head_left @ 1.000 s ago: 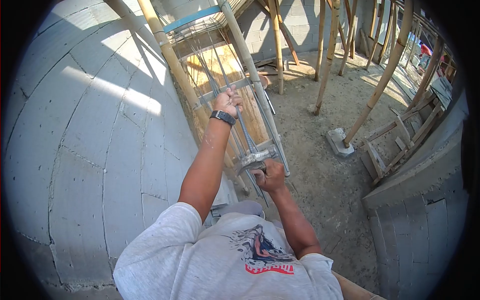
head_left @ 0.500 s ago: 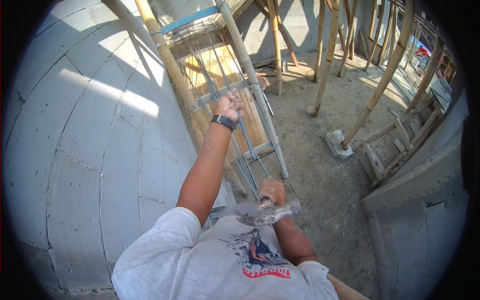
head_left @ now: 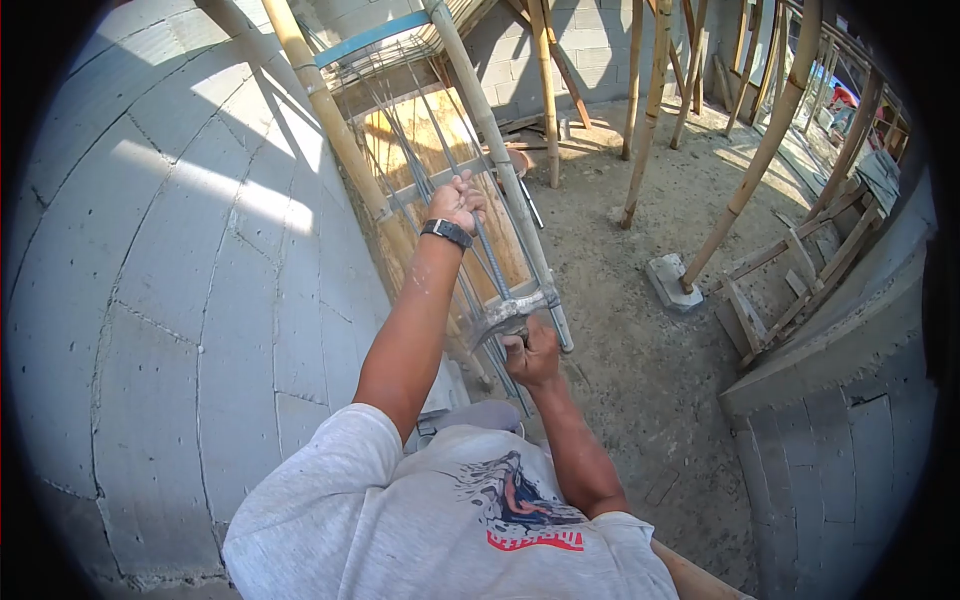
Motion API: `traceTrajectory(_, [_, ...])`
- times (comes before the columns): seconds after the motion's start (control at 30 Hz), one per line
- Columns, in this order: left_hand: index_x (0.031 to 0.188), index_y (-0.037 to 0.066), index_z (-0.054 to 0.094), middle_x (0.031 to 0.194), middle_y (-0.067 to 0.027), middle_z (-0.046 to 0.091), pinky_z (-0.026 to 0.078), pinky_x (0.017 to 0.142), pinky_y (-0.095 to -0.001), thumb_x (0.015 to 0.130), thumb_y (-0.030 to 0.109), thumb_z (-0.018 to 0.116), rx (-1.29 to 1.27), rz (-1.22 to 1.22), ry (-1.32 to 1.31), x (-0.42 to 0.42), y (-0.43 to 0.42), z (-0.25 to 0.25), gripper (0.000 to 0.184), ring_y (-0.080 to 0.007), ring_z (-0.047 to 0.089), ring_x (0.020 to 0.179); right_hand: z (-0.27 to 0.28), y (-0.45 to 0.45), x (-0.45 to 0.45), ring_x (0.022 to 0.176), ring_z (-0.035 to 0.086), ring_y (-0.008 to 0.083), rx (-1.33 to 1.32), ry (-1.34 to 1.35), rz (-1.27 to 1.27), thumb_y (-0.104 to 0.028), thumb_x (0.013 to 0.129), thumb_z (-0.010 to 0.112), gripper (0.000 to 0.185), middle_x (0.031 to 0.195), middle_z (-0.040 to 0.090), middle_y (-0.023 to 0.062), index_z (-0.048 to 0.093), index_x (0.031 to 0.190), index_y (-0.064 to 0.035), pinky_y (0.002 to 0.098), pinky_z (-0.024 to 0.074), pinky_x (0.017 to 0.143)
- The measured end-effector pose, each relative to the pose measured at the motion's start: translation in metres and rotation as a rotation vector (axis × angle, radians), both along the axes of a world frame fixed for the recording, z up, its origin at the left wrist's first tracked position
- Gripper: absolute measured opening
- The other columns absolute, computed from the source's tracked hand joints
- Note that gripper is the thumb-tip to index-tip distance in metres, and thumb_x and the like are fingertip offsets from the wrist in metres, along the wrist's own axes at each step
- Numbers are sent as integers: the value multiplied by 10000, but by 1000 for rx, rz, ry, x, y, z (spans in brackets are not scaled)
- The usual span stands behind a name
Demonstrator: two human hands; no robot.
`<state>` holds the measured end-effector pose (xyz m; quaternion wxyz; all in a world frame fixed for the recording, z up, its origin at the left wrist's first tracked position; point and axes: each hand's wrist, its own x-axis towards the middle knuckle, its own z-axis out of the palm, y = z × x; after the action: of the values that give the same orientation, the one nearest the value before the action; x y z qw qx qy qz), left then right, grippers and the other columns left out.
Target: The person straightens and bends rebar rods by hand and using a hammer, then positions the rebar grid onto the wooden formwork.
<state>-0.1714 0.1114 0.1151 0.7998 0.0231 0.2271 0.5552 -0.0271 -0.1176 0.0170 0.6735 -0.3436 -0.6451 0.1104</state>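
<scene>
My left hand, with a dark watch on the wrist, is wrapped round a ribbed steel bar that slants down toward me. Below and to the right, my right hand grips a hammer near its head. The hammer's head lies over the lower part of the bar; whether they touch I cannot tell. Several thinner rods run beside the bar, between two bamboo poles of a ladder-like frame. Behind the rods is a yellowish wooden board.
A grey block wall rises on the left. Bamboo props stand on the rough floor, one on a concrete block. At the right are a wooden frame and a low curved wall.
My right hand and the hammer first came down toward my shirt, then rose again to the bar. My left hand has kept its hold on the bar.
</scene>
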Motion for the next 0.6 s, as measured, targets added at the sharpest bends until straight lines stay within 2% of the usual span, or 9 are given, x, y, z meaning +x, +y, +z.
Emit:
traceTrajectory(0.1, [1056,85,533,583,36,423,219,372,-231,871,46,445,29,6,22,-3,0,-1,208,-85,303,412,13,-17,0,492,506,233,138,181,180,-458,938,568,481,557,469,44,473,681,-62,364,367,471])
traceTrajectory(0.2, [1047,90,535,571,41,400,227,378,-229,874,55,452,12,1,8,-2,0,2,196,-85,299,412,21,-28,18,437,452,172,195,99,208,-384,921,598,412,541,433,21,445,688,-80,296,318,415])
traceTrajectory(0.23, [1047,62,553,576,36,412,232,384,-227,1018,168,398,-3,14,-1,0,-5,6,190,-76,301,426,28,-30,17,429,447,177,240,141,211,-396,891,633,395,540,444,30,452,727,-85,294,311,410])
traceTrajectory(0.33, [1052,66,556,578,34,419,232,386,-231,1029,194,388,-11,37,10,3,-1,5,212,-80,290,426,-10,7,18,448,510,240,159,-92,73,-354,766,739,374,552,483,58,490,805,-79,337,364,414])
traceTrajectory(0.37, [1055,66,557,578,32,422,231,386,-232,1030,198,387,-21,34,22,3,-2,0,217,-81,289,427,-9,19,9,428,501,268,-53,-15,18,-429,867,670,424,520,451,79,484,777,-59,366,372,411])
traceTrajectory(0.4, [1058,66,557,579,30,426,231,387,-232,1032,202,385,-29,29,37,2,-3,-3,221,-81,287,427,5,14,8,415,494,293,-89,75,40,-497,923,587,497,503,432,101,480,760,-39,384,371,408])
traceTrajectory(0.43, [1062,65,558,580,29,429,231,387,-233,1033,207,383,-19,23,44,4,3,1,226,-82,286,428,-1,11,12,426,505,285,-23,72,7,-475,906,614,475,513,450,95,484,742,-48,376,374,411])
traceTrajectory(0.53, [1004,104,535,565,45,410,231,383,-230,855,28,455,6,3,37,7,1,-1,186,-82,282,412,-1,-12,23,453,523,258,125,143,174,-403,846,687,416,522,471,65,482,692,-76,353,385,425])
traceTrajectory(0.6, [987,106,537,566,48,375,231,382,-228,834,4,454,1,13,53,7,1,2,201,-82,276,410,6,-14,29,473,513,230,143,32,200,-360,848,681,378,564,494,57,479,683,-86,338,370,432])
